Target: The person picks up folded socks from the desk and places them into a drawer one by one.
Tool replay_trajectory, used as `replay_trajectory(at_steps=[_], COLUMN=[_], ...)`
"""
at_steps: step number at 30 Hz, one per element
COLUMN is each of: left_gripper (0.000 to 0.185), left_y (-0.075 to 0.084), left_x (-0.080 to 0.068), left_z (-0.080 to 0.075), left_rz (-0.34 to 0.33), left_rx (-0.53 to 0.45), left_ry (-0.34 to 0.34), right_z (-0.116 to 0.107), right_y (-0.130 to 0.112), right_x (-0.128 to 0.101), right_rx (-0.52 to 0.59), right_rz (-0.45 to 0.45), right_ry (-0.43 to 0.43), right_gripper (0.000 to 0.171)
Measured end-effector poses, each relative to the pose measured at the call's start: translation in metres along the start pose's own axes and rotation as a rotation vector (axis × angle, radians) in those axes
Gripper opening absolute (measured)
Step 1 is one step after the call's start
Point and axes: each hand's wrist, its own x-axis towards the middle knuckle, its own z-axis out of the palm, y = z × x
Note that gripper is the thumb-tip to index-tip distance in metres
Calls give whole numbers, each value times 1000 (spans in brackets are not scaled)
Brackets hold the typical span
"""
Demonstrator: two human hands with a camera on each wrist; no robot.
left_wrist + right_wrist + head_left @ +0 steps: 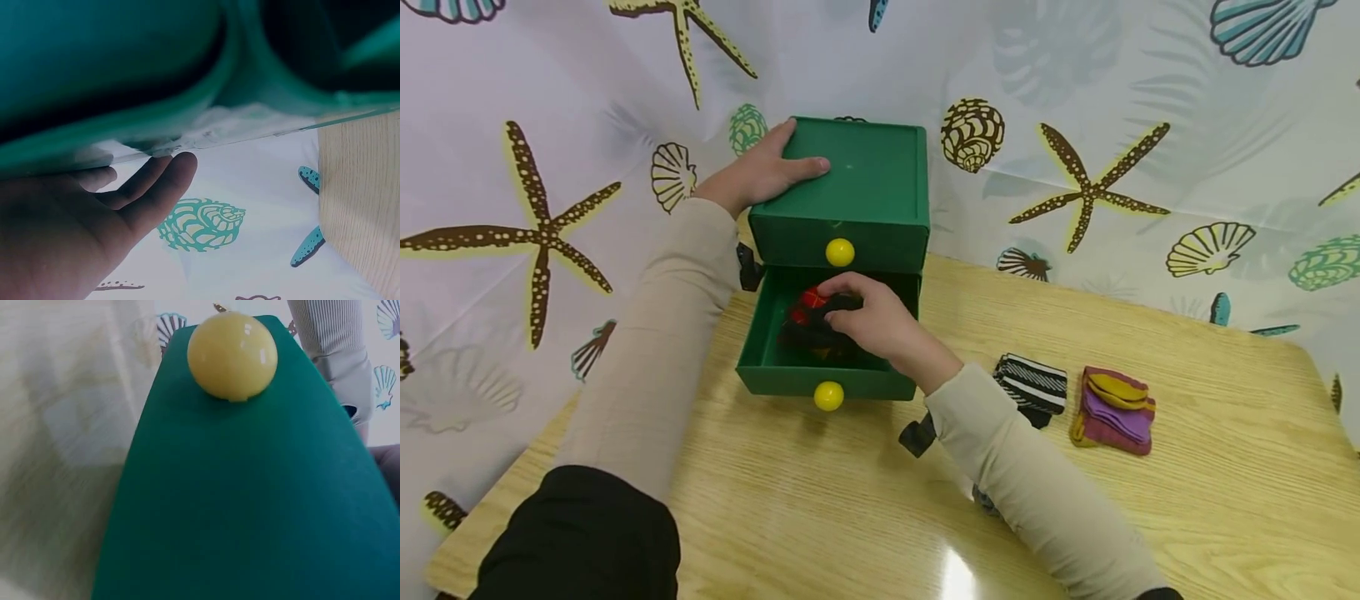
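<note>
A small green two-drawer chest point(865, 179) stands at the table's far edge. Its lower drawer point(760, 354) is pulled out, with a yellow knob point(828, 396) on the front; the right wrist view shows that knob point(232, 355) close up. My left hand point(760, 173) lies flat on the chest's top left corner, its fingers point(147, 187) straight against the chest's edge. My right hand point(868, 321) reaches into the open drawer and grips a black and red sock bundle point(808, 321) there. The upper drawer, with its own yellow knob point(839, 252), is closed.
Two folded sock pairs lie on the wooden table point(820, 500) right of the chest: a black-and-white striped pair point(1036, 385) and a maroon, yellow and purple pair point(1116, 410). A seashell-patterned cloth point(1150, 100) hangs behind the table.
</note>
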Motion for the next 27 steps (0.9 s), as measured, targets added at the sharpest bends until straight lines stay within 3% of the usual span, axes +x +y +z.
replay_trajectory(at_steps=[6, 10, 15, 22, 27], left_gripper=[94, 94, 94, 95, 95], left_y=[2, 3, 2, 0, -1], left_x=[1, 1, -1, -2, -2], left_z=[2, 2, 1, 0, 0], left_rz=[4, 5, 1, 1, -7], left_rx=[-8, -6, -11, -22, -39], left_ry=[0, -5, -7, -7, -7], right_z=[0, -6, -11, -5, 1], right_y=[-6, -8, -6, -9, -9], right_x=[6, 3, 2, 2, 3], right_rx=[-72, -144, -95, -269, -238], right_rz=[96, 124, 181, 129, 108], right_ry=[-116, -85, -56, -116, -157], right_gripper=[47, 44, 39, 40, 40])
